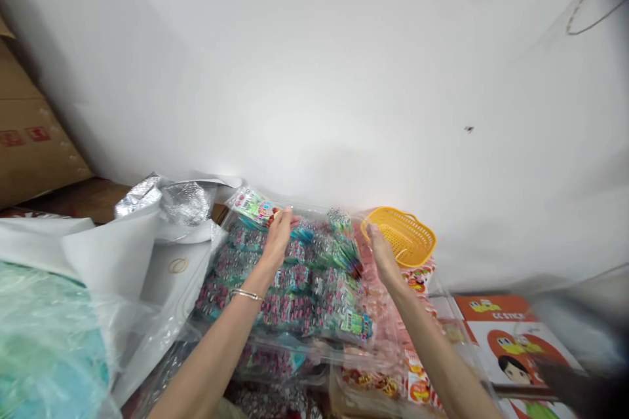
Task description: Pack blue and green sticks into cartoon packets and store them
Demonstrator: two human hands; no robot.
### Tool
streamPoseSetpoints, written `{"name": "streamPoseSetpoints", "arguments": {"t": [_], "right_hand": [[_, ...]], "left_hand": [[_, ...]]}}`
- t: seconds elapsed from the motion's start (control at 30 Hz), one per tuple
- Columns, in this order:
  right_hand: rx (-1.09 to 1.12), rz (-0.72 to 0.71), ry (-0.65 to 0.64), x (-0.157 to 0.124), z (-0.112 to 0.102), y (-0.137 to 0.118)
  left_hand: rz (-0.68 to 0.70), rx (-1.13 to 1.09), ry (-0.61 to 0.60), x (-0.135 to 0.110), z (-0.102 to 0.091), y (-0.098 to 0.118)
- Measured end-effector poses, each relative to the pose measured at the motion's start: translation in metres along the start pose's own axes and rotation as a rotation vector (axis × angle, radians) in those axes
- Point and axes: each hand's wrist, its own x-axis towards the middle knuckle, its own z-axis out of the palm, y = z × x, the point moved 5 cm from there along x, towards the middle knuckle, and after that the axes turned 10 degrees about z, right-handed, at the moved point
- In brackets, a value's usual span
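My left hand [279,234], with a bracelet on its wrist, is closed on the near end of a small candy-like packet [253,205] with a white and green printed label. It is over the far left part of a clear plastic tray [393,355]. The tray is filled with rows of shiny small packets [287,304] in teal, pink and green. My right hand [383,252] is at the tray's far right side, beside a yellow plastic basket [400,232]. Its fingers are stretched out, and nothing shows in them; whether it touches the tray's rim is unclear.
Red and white packets [420,383] lie on the right, near a printed orange and white box [514,340]. White foam sheeting [115,262] and a clear bag with green contents [49,340] lie on the left. A cardboard box [37,124] stands by the white wall [314,78].
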Motion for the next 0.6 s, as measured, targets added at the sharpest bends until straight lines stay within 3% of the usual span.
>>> {"name": "streamPoseSetpoints", "arguments": {"t": [0.2,0.37,0.47,0.6], "right_hand": [[-0.122,0.013,0.032,0.023,0.011,-0.021],[-0.136,-0.099,-0.028,0.023,0.039,-0.068],[-0.100,-0.217,-0.207,0.004,0.080,-0.114],[-0.237,-0.431,-0.605,-0.056,0.165,-0.172]], "left_hand": [[0.062,-0.077,0.137,-0.050,-0.056,0.029],[0.022,0.123,0.161,-0.114,-0.116,0.034],[-0.014,0.275,0.190,-0.157,-0.157,0.036],[-0.068,0.401,0.379,-0.220,-0.217,0.048]]}}
